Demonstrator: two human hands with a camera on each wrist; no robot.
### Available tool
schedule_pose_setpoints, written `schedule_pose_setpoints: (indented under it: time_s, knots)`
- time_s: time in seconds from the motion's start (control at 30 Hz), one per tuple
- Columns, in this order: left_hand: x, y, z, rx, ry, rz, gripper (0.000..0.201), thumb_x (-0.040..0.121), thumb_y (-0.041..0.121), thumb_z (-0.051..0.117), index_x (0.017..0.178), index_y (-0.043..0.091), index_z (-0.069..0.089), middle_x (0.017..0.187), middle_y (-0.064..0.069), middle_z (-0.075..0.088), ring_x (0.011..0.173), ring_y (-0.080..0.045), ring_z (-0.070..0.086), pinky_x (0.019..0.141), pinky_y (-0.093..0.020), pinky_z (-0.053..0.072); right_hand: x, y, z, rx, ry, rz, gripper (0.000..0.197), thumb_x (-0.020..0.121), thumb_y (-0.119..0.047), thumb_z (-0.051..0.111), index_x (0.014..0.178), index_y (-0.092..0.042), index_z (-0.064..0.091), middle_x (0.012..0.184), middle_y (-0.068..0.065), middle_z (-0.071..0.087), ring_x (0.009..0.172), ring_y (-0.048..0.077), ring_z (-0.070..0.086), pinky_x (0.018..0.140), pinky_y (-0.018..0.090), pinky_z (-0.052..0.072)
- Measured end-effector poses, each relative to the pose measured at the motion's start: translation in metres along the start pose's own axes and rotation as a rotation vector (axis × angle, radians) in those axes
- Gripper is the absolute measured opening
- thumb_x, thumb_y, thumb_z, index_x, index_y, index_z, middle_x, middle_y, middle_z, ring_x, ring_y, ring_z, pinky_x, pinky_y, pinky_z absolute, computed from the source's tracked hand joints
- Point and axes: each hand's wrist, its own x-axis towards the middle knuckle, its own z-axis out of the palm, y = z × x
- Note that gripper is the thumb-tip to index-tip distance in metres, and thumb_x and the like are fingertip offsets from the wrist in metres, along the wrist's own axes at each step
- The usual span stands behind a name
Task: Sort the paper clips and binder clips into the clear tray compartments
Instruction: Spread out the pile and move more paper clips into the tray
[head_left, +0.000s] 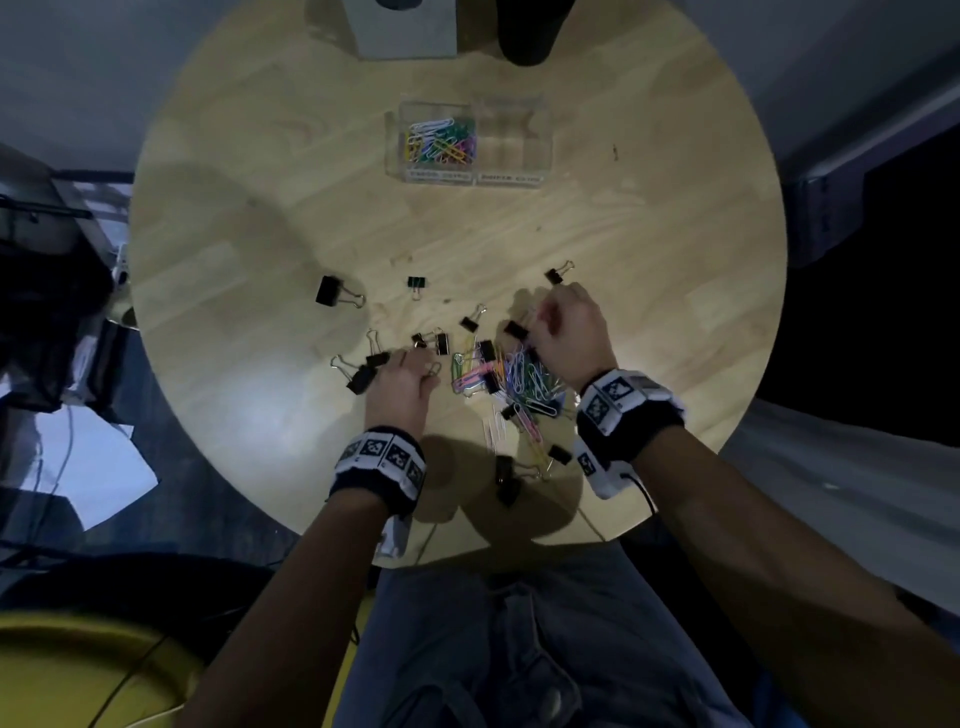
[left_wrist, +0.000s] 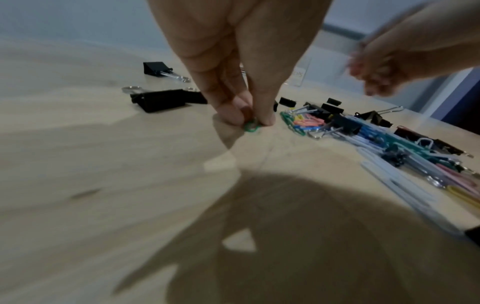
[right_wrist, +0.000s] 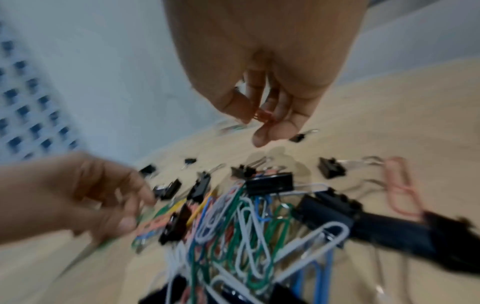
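Note:
A clear two-compartment tray (head_left: 540, 156) stands at the far middle of the round table; its left compartment holds coloured paper clips (head_left: 441, 141), its right one looks bare. A mixed pile of paper clips (head_left: 519, 379) and black binder clips lies near me. My left hand (head_left: 410, 374) is down on the table left of the pile, pinching a green paper clip (left_wrist: 251, 126) between thumb and fingertips (left_wrist: 267, 120). My right hand (head_left: 558, 327) hovers over the pile's far side, pinching a pink paper clip (right_wrist: 263, 117).
Loose black binder clips lie scattered: a large one (head_left: 332, 292) at the left, a small one (head_left: 417, 283) in the middle, another (head_left: 557, 274) beyond my right hand, two (head_left: 366, 370) by my left fingers. A grey box (head_left: 405, 31) and a dark object (head_left: 527, 31) stand at the table's (head_left: 234, 426) far edge.

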Motion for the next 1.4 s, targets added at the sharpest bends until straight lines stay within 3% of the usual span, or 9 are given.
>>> schedule_pose_setpoints:
  time_s: [0.13, 0.27, 0.43, 0.57, 0.67, 0.8, 1.03, 1.2, 1.4]
  knots:
    - [0.004, -0.001, 0.003, -0.058, 0.012, -0.031, 0.014, 0.084, 0.003, 0.059, 0.097, -0.001, 0.063, 0.107, -0.020, 0.061, 0.099, -0.034, 0.057, 0.088, -0.037, 0.045, -0.007, 0.024, -0.016, 0.131, -0.053, 0.185, 0.003, 0.086, -0.009, 0.049, 0.084, -0.007, 0.049, 0.082, 0.016, 0.059, 0.074, 0.034, 0.065, 0.062, 0.040, 0.052]
    - [-0.001, 0.005, 0.007, 0.010, 0.047, 0.014, 0.008, 0.086, 0.000, 0.052, 0.090, -0.005, 0.057, 0.098, -0.025, 0.057, 0.093, -0.036, 0.052, 0.080, -0.040, 0.040, -0.011, 0.040, -0.022, 0.134, -0.079, 0.147, 0.017, 0.089, -0.006, 0.043, 0.101, -0.009, 0.055, 0.072, 0.010, 0.060, 0.062, 0.027, 0.056, 0.061, 0.035, 0.050]
    - [-0.002, 0.028, 0.004, -0.147, 0.116, 0.030, 0.012, 0.089, 0.000, 0.036, 0.099, 0.002, 0.042, 0.083, -0.009, 0.047, 0.072, -0.020, 0.045, 0.062, -0.030, 0.031, -0.020, 0.059, -0.030, 0.485, 0.028, 0.342, 0.034, 0.086, -0.007, 0.037, 0.057, -0.018, 0.050, 0.052, -0.007, 0.047, 0.042, 0.001, 0.045, 0.047, 0.016, 0.031]
    - [0.010, 0.060, 0.007, -0.219, 0.108, 0.007, 0.013, 0.087, 0.008, 0.038, 0.100, 0.005, 0.042, 0.080, -0.008, 0.050, 0.067, -0.022, 0.047, 0.060, -0.031, 0.038, -0.023, 0.078, -0.038, 0.491, 0.080, 0.483, 0.034, 0.094, -0.031, 0.047, 0.065, -0.014, 0.043, 0.050, 0.002, 0.035, 0.036, 0.014, 0.036, 0.041, 0.019, 0.029]
    - [0.028, 0.081, 0.014, -0.091, 0.024, 0.051, 0.019, 0.091, 0.025, 0.048, 0.099, 0.008, 0.050, 0.082, -0.003, 0.055, 0.070, -0.020, 0.051, 0.055, -0.026, 0.036, -0.018, 0.086, -0.039, 0.382, 0.090, 0.432, 0.030, 0.098, -0.019, 0.041, 0.071, -0.009, 0.047, 0.056, 0.004, 0.043, 0.042, 0.014, 0.041, 0.041, 0.024, 0.033]
    - [0.046, 0.091, 0.021, 0.047, -0.034, -0.004, 0.025, 0.090, 0.034, 0.052, 0.103, 0.013, 0.052, 0.085, 0.000, 0.052, 0.075, -0.019, 0.049, 0.061, -0.027, 0.034, -0.011, 0.084, -0.039, 0.051, -0.062, 0.369, 0.024, 0.094, -0.020, 0.047, 0.094, -0.004, 0.064, 0.087, 0.005, 0.055, 0.081, 0.020, 0.053, 0.070, 0.027, 0.039]
    - [0.067, 0.078, 0.006, 0.069, 0.088, -0.145, 0.016, 0.093, 0.027, 0.047, 0.097, 0.015, 0.055, 0.088, -0.006, 0.061, 0.087, -0.026, 0.059, 0.070, -0.031, 0.038, -0.005, 0.077, -0.026, -0.015, -0.093, 0.372, 0.028, 0.089, -0.023, 0.058, 0.062, -0.017, 0.055, 0.065, 0.005, 0.056, 0.071, 0.023, 0.056, 0.063, 0.027, 0.039]
    - [0.057, 0.081, 0.013, 0.206, 0.113, 0.184, 0.020, 0.095, 0.020, 0.042, 0.098, 0.008, 0.058, 0.098, -0.009, 0.064, 0.076, -0.018, 0.053, 0.065, -0.026, 0.040, -0.003, 0.075, -0.031, 0.128, 0.007, 0.334, 0.034, 0.090, -0.022, 0.053, 0.058, -0.016, 0.043, 0.056, -0.004, 0.041, 0.052, 0.011, 0.040, 0.049, 0.021, 0.030]
    - [0.059, 0.079, 0.031, 0.342, 0.100, 0.267, 0.020, 0.093, 0.009, 0.048, 0.111, 0.005, 0.055, 0.102, -0.015, 0.063, 0.083, -0.028, 0.062, 0.072, -0.031, 0.048, -0.017, 0.061, -0.037, 0.205, -0.026, 0.171, 0.007, 0.096, -0.015, 0.041, 0.092, -0.009, 0.040, 0.076, 0.006, 0.056, 0.060, 0.020, 0.052, 0.050, 0.023, 0.038]
